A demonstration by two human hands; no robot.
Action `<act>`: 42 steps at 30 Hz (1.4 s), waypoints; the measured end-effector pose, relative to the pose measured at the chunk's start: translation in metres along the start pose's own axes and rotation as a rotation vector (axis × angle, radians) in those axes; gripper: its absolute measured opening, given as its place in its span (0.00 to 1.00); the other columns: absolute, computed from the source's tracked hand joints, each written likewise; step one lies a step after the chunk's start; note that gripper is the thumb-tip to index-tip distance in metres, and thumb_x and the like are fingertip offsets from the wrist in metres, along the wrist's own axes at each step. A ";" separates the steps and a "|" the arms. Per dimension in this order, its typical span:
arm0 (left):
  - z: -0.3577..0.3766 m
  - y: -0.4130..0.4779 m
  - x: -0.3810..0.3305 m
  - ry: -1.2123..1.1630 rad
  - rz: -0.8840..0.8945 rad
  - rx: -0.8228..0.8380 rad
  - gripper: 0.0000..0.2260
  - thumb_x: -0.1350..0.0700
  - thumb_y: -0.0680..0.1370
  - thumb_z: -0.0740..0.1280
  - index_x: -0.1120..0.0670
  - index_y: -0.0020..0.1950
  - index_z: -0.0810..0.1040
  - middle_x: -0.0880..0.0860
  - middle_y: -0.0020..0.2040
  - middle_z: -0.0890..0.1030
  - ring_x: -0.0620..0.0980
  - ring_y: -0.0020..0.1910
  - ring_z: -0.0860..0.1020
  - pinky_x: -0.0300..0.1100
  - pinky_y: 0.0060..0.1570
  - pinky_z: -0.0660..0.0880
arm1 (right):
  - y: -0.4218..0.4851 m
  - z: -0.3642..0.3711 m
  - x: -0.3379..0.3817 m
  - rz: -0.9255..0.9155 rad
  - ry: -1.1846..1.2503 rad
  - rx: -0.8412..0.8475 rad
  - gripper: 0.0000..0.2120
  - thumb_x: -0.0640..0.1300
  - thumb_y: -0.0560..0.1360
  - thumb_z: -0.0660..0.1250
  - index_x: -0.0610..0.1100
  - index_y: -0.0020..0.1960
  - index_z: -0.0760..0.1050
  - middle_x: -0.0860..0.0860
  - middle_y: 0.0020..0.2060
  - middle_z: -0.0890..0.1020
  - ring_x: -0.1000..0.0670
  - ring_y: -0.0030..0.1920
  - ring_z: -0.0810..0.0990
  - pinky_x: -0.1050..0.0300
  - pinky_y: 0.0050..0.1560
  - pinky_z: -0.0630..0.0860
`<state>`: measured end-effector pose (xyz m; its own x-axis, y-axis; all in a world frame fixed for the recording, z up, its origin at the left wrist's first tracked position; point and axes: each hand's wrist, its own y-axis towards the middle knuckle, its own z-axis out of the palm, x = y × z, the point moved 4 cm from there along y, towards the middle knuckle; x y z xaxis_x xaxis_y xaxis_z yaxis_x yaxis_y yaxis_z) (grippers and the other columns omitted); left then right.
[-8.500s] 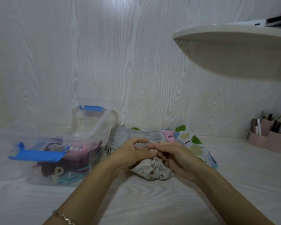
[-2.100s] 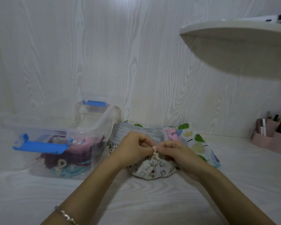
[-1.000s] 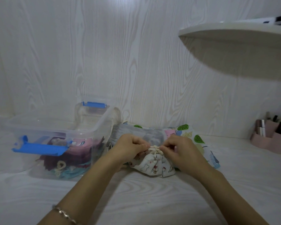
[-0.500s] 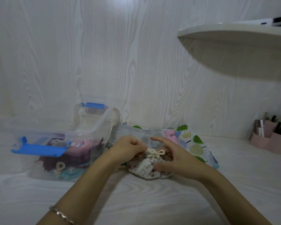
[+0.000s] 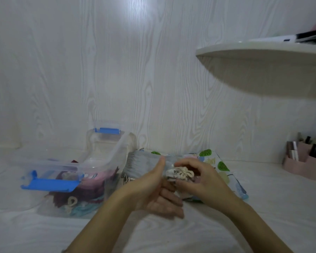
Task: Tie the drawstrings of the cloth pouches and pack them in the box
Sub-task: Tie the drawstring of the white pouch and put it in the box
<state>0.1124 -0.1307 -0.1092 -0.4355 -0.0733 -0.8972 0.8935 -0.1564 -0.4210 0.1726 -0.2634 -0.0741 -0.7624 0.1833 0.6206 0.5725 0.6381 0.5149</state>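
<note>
**Tied pouch held in both hands, ready for the box**

The right hand curls its fingers and thumb round the small pouch, held low over the table in front of the pile of flat pouches. The left hand lies beneath it with fingers straight and thumb up, gripping nothing. The step now looks like the carry left to the box. It is best done by gripping the cloth body, not the bow, so the knot stays tight, then lowering it over the rim onto the pouches already inside. The pouch is pale printed cloth, gathered at the neck, with a cream cord bow on top. It looks soft and light.
</note>
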 end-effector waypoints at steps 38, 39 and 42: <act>-0.172 -0.158 -0.080 0.924 -0.151 -0.778 0.13 0.56 0.80 0.61 0.59 0.62 0.76 0.56 0.61 0.77 0.52 0.56 0.78 0.44 0.56 0.77 | 0.193 0.168 0.137 0.189 -0.271 0.738 0.12 0.39 0.78 0.62 0.34 0.56 0.79 0.40 0.50 0.85 0.47 0.45 0.83 0.52 0.55 0.79; -0.169 -0.153 -0.075 0.976 -0.193 -0.694 0.12 0.55 0.80 0.62 0.58 0.59 0.79 0.55 0.59 0.80 0.50 0.54 0.79 0.44 0.55 0.77 | 0.196 0.176 0.128 0.188 -0.397 0.781 0.12 0.40 0.78 0.63 0.35 0.57 0.79 0.41 0.53 0.84 0.47 0.48 0.82 0.51 0.57 0.78; -0.161 -0.144 -0.059 1.140 -0.400 -0.476 0.09 0.54 0.78 0.64 0.56 0.51 0.81 0.54 0.49 0.82 0.50 0.45 0.78 0.41 0.49 0.76 | 0.183 0.202 0.103 0.295 -0.705 1.090 0.17 0.42 0.79 0.63 0.39 0.66 0.74 0.44 0.63 0.78 0.46 0.62 0.77 0.47 0.66 0.73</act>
<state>0.0274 0.0551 -0.0169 -0.5514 0.8081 -0.2073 0.7776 0.4077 -0.4787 0.1376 0.0233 -0.0360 -0.8339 0.5516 0.0192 0.4616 0.7161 -0.5236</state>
